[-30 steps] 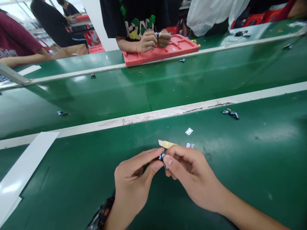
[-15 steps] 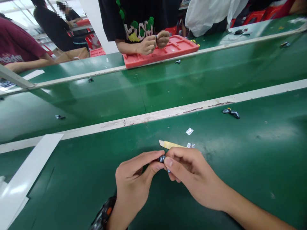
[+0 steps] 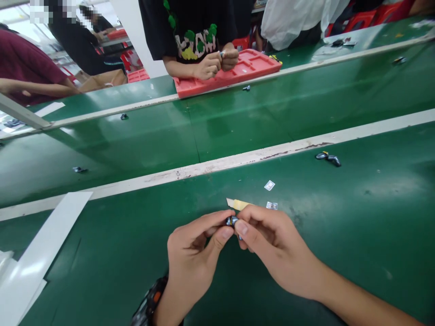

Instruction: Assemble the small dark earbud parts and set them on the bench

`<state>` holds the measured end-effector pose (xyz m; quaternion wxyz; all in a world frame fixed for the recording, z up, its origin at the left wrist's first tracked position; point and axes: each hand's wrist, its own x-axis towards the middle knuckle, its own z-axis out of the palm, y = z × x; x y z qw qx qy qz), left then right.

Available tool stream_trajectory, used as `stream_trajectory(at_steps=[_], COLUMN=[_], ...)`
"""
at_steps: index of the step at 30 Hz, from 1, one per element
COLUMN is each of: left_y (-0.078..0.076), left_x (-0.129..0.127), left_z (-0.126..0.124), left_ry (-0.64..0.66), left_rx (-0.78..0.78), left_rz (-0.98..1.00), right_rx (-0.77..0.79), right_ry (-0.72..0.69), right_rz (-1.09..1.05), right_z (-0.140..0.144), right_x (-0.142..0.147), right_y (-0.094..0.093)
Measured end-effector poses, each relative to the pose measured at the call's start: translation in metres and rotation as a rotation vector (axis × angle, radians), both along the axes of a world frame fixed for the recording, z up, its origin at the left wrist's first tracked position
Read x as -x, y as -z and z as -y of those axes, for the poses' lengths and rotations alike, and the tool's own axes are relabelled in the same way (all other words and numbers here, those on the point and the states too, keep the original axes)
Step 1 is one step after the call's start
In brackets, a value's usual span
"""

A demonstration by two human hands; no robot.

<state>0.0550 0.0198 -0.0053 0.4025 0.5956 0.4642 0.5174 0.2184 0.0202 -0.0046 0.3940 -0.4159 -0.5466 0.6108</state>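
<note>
While both hands meet low at the centre of the view, a small dark part [image 3: 232, 221] sits pinched between them: tiny, glossy, bluish-black with a glint of metal, mostly hidden by fingertips, so its exact shape cannot be told. It is held just above the green counter [image 3: 340, 217], not resting on it.

Left hand [image 3: 193, 258]: thumb and forefinger closed together on the part's left side, the other fingers curled under. A dark wristband with an orange spot [image 3: 149, 301] shows at that wrist. Right hand [image 3: 272, 249]: thumb and forefinger clamped on the part's right side, and the same grip carries a pale yellow stick [image 3: 238, 204] that pokes out beyond the knuckles, its light tip pointing away to the left.

Just beyond the right hand, two small white labels [image 3: 269, 185] lie flat on the counter, one touching distance from the stick, the other a little farther out. Off to the right, near the white strip [image 3: 238, 160], lies a dark pair of similar parts [image 3: 328, 158].

Across the belt, another person's hands [image 3: 217, 61] work at something small over a red tray [image 3: 238, 72], with loose dark parts scattered along the green belt.
</note>
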Motion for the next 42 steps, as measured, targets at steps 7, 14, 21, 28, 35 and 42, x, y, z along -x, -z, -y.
stream_trajectory(at_steps=[7, 14, 21, 28, 35, 42], left_y=[0.004, 0.007, 0.005, -0.002, -0.002, -0.002], left_x=[0.004, 0.003, 0.002, 0.002, 0.004, 0.0], left_z=[0.005, 0.003, 0.005, 0.004, 0.001, 0.004], left_ry=[-0.069, -0.067, -0.061, -0.095, -0.074, -0.081], left_rx=[-0.297, -0.42, -0.348, -0.172, -0.188, -0.135], left_rz=[-0.294, -0.334, -0.273, -0.238, -0.224, -0.148], right_rx=[0.034, 0.134, 0.037, 0.027, 0.017, 0.02], right_ry=[-0.009, -0.058, -0.016, -0.047, -0.076, -0.048], right_rz=[-0.033, -0.144, -0.016, 0.033, 0.044, 0.039], right_z=[-0.001, -0.003, 0.001, 0.0, -0.001, 0.0], right_x=[-0.001, -0.003, -0.001, -0.002, -0.004, -0.004], right_y=[-0.002, -0.004, -0.002, -0.005, -0.006, -0.008])
